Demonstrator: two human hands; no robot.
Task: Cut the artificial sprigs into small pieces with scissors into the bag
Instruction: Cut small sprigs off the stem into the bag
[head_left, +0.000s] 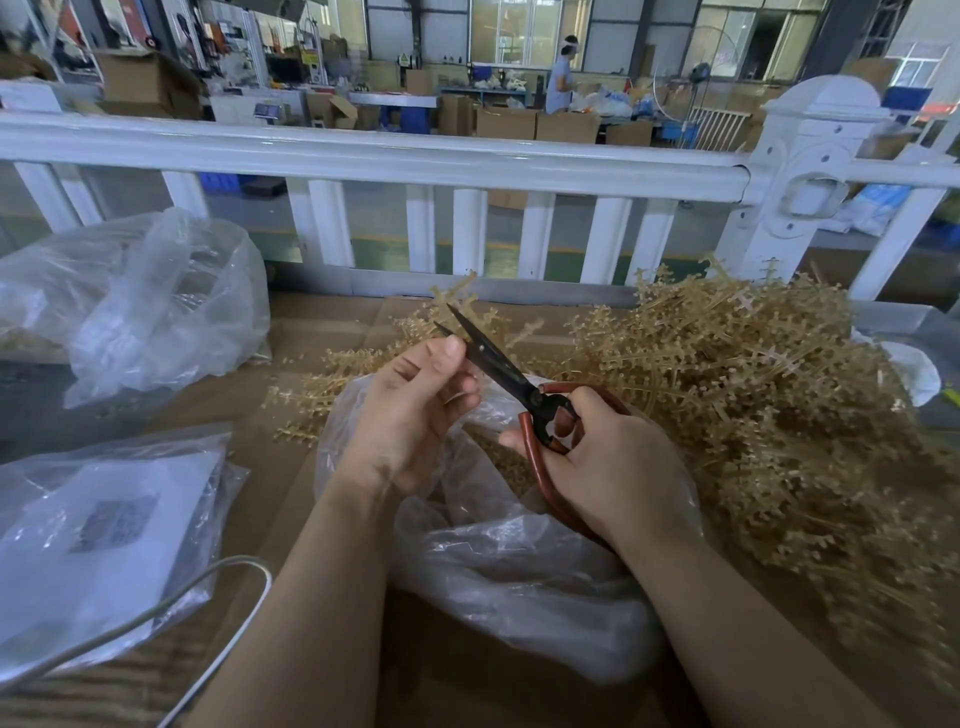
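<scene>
Head view of a cutting station at a cardboard-covered table (322, 332). The right hand (613, 467) grips the red-brown handles of the scissors (511, 382), fingers curled through and around the loops; the dark blades stand slightly parted and point up and to the left. The left hand (410, 410) is raised just beside the blades, its fingers curled with the thumb tip touching the near blade; whether a piece of sprig is pinched between them cannot be told. Both hands hover above the open mouth of a clear plastic bag (519, 571), which lies on the table between the forearms and contains small tan cut pieces (511, 470). The uncut artificial sprigs (753, 395), tan and beaded, form a large heap on the right of the table, touching the bag, with a few loose sprigs (322, 387) spread behind the left hand. To the left lie a crumpled clear bag (156, 306) and a flat bagged packet (104, 540), crossed by a white cable (228, 577). A white railing (363, 156) closes the far edge of the table.
</scene>
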